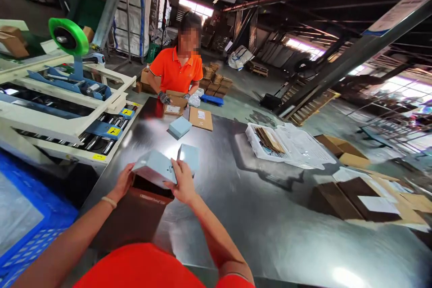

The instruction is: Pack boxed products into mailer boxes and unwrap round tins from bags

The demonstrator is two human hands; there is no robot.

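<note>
Between my two hands is a pale blue box [153,166], tilted over the mouth of a brown cardboard box [141,211] that stands close to my body. My left hand [124,182] grips the blue box's left end with its fingers closed against it. At the other end, my right hand [183,181] holds the box by its right corner. Just beyond my right hand stands a second pale blue box [189,156]. Farther off on the metal table [229,198] lies a third blue box [180,127]. The inside of the brown box is mostly hidden.
Across the table a gloved co-worker [180,69] handles a carton [175,101] beside a flat labelled carton [201,118]. A roller conveyor with a tape machine [69,36] is at left, above a blue crate [30,207]. A white basket [270,146] and opened cardboard [364,198] lie right.
</note>
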